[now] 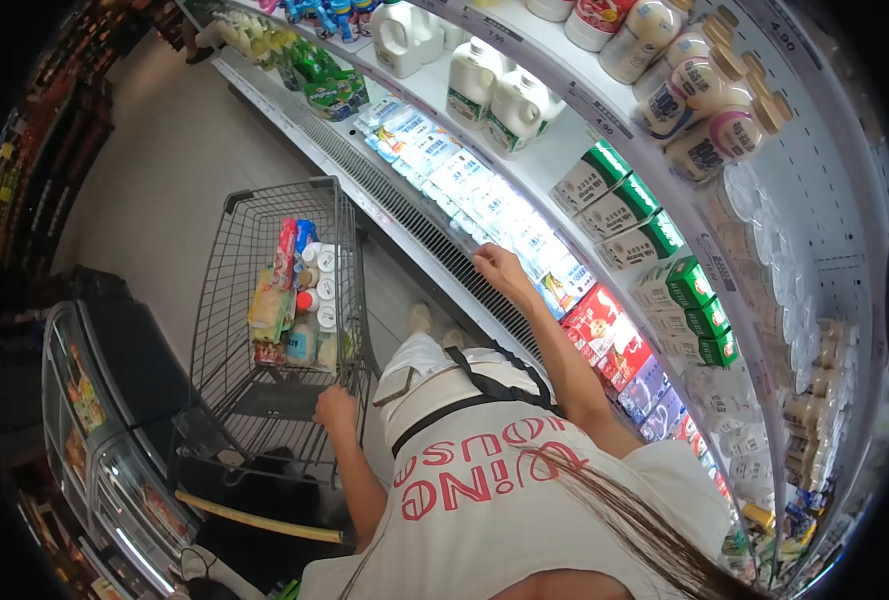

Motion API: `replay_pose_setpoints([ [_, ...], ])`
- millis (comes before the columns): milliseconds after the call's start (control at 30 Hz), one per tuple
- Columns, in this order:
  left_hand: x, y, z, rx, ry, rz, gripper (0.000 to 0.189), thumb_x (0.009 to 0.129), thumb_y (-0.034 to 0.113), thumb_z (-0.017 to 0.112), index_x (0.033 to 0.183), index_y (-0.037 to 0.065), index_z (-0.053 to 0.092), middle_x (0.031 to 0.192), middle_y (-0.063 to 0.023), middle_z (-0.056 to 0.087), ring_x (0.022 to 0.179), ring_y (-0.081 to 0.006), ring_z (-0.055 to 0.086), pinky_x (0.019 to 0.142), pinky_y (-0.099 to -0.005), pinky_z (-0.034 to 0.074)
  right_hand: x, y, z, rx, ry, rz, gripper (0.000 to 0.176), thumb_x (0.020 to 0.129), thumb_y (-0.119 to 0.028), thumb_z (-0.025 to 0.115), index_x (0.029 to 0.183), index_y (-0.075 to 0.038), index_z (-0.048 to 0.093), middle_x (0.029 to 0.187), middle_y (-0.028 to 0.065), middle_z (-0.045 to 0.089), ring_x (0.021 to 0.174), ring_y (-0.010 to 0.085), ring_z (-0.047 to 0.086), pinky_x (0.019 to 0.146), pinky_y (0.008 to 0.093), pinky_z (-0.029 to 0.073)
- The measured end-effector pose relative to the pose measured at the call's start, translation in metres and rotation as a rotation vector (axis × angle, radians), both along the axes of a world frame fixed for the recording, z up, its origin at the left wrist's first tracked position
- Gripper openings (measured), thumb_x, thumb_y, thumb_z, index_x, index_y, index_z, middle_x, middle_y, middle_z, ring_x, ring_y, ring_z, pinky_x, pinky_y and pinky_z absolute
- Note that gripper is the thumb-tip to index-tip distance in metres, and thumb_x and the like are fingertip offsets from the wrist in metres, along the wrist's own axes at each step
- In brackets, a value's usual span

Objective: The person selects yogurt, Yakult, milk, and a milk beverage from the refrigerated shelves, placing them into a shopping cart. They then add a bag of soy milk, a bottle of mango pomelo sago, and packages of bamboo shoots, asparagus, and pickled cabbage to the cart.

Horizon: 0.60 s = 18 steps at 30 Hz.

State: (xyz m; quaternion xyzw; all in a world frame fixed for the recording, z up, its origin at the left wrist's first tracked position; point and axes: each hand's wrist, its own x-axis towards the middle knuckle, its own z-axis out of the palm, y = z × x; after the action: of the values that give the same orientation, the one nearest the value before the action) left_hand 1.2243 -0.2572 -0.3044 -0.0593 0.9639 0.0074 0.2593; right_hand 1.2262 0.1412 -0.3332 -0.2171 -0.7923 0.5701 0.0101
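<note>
My left hand (336, 408) is at the rear right side of a grey wire shopping cart (227, 240), its fingers curled on the cart's edge. Packaged goods lie in the cart, among them a red-capped bottle (307, 300), several white-lidded containers (326, 288) and a yellowish bag (268, 308). My right hand (502, 272) hangs in front of the chilled shelf, fingers curled in, with nothing visible in it. Beyond it are brightly lit white and blue packs (475, 190). Red packs (605, 330) stand nearer to my right forearm.
Upper shelves hold white milk jugs (477, 80), green-and-white cartons (620, 215) and capped bottles (700, 90). A black vent grille (405, 212) runs along the shelf base. Glass-topped display cases (90, 400) stand at left. A yellow bar (260, 516) lies behind the cart basket.
</note>
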Motion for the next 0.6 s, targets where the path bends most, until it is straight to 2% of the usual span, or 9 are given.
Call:
replay_pose_setpoints([
  [67,-0.038,0.009,0.0,-0.122,-0.025,-0.155,0.024,0.09,0.025,0.054,0.103,0.006,0.061,0.094,-0.0183,0.064,0.088,-0.0386,0.062,0.071,-0.0511,0.047,-0.015,0.018,0.036,-0.008,0.089,-0.127,0.025,0.087,-0.018,0.058,0.104,0.0,0.061,0.092,0.0155,0.068,0.078,0.0234,0.065,0.072,0.0345,0.051],
  [167,-0.118,0.114,0.043,0.44,0.381,-0.3,0.031,0.087,0.024,0.059,0.111,0.005,0.06,0.092,-0.0189,0.062,0.09,-0.0367,0.06,0.074,-0.0455,0.046,-0.048,0.048,0.075,-0.008,0.238,-0.335,0.03,0.086,-0.016,0.06,0.11,0.002,0.056,0.1,0.0158,0.065,0.082,0.0233,0.065,0.072,0.0345,0.051],
  [233,-0.175,0.195,0.055,0.943,0.471,-0.424,0.033,0.084,0.011,0.061,0.116,0.002,0.056,0.09,-0.0171,0.059,0.086,-0.035,0.058,0.075,-0.0426,0.046,-0.076,0.072,0.09,0.131,0.324,-0.469,0.036,0.085,-0.015,0.061,0.114,0.004,0.051,0.108,0.0193,0.06,0.084,0.0249,0.064,0.075,0.0349,0.051],
  [300,-0.225,0.28,0.058,1.17,0.586,-0.486,0.04,0.081,0.01,0.064,0.12,0.005,0.055,0.102,-0.0157,0.06,0.089,-0.0285,0.059,0.081,-0.0386,0.048,-0.102,0.089,0.103,0.283,0.4,-0.646,0.041,0.083,-0.014,0.061,0.117,0.005,0.047,0.113,0.023,0.055,0.085,0.0272,0.063,0.077,0.0356,0.05],
  [333,-0.246,0.316,0.064,1.192,0.519,-0.458,0.039,0.082,0.006,0.06,0.12,0.002,0.052,0.108,-0.0182,0.055,0.1,-0.0305,0.056,0.088,-0.0398,0.045,-0.114,0.099,0.101,0.305,0.373,-0.649,0.044,0.082,-0.014,0.062,0.118,0.006,0.046,0.113,0.0242,0.053,0.085,0.0284,0.062,0.078,0.0361,0.049],
  [433,-0.272,0.399,0.086,1.274,0.363,-0.54,0.038,0.081,0.006,0.06,0.118,0.002,0.052,0.11,-0.0184,0.055,0.102,-0.0301,0.056,0.09,-0.0404,0.045,-0.141,0.126,0.091,0.426,0.31,-0.685,0.049,0.079,-0.017,0.066,0.118,0.005,0.046,0.114,0.0267,0.051,0.082,0.0262,0.064,0.076,0.0352,0.05],
  [467,-0.268,0.421,0.093,1.327,0.293,-0.536,0.038,0.081,0.006,0.06,0.118,0.001,0.052,0.11,-0.0185,0.055,0.102,-0.0301,0.056,0.09,-0.0406,0.045,-0.147,0.13,0.092,0.4,0.284,-0.704,0.049,0.078,-0.02,0.067,0.117,0.005,0.048,0.111,0.0278,0.053,0.082,0.0305,0.063,0.076,0.0372,0.049],
  [533,-0.265,0.453,0.079,1.347,0.314,-0.527,0.043,0.078,0.005,0.059,0.12,-0.001,0.05,0.111,-0.0203,0.055,0.098,-0.0298,0.058,0.088,-0.0395,0.046,-0.16,0.144,0.077,0.684,0.291,-0.7,0.046,0.079,-0.025,0.065,0.112,0.004,0.052,0.106,0.0287,0.055,0.086,0.0356,0.061,0.077,0.0423,0.048],
  [600,-0.268,0.47,0.049,1.344,0.413,-0.513,0.048,0.076,0.005,0.059,0.122,-0.001,0.049,0.112,-0.0217,0.057,0.093,-0.0276,0.061,0.082,-0.0373,0.049,-0.161,0.153,0.073,0.655,0.251,-0.674,0.044,0.08,-0.028,0.065,0.108,0.004,0.054,0.105,0.0285,0.056,0.088,0.0388,0.06,0.077,0.0448,0.048],
])
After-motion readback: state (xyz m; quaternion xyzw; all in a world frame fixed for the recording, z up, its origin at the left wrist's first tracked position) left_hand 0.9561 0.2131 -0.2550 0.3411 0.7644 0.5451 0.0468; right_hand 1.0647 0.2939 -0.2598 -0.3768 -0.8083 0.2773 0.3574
